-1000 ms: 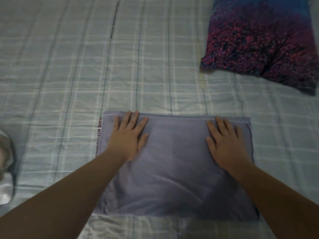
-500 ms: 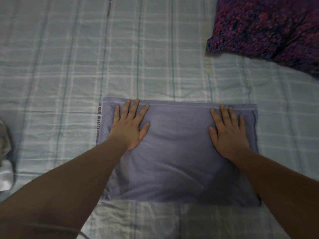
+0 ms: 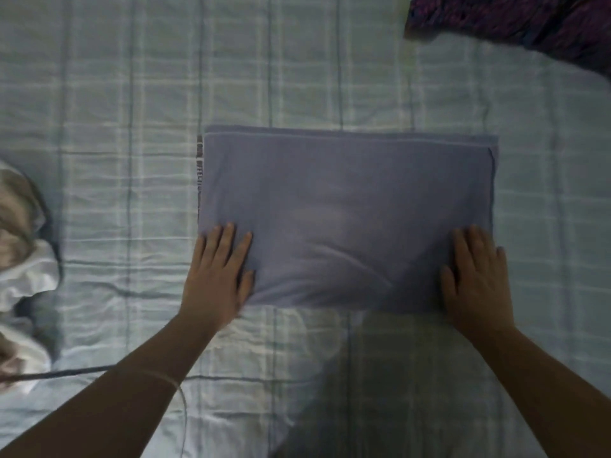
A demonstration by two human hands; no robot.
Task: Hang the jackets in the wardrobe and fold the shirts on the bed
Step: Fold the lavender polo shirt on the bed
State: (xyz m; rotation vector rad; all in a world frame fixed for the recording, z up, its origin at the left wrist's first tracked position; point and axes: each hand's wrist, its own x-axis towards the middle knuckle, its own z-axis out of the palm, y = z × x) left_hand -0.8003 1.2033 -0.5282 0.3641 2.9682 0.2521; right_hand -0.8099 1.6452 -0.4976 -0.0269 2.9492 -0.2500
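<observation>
While the folded shirt (image 3: 347,209) lies flat, left hand (image 3: 216,279) and right hand (image 3: 476,282) press its near corners, fingers spread.

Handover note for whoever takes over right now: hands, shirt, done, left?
Left hand: open, palm flat on the near left corner of the folded blue shirt.
Right hand: open, flat on the near right corner.
Shirt: a neat rectangle on the plaid bed sheet, with a few wrinkles near the front edge.
Nearby: a patterned purple pillow far right; crumpled light clothes at the left edge.
Done: this shirt looks folded.
Left: probably smooth it or fold once more, then the left pile. No jackets or wardrobe in view.
</observation>
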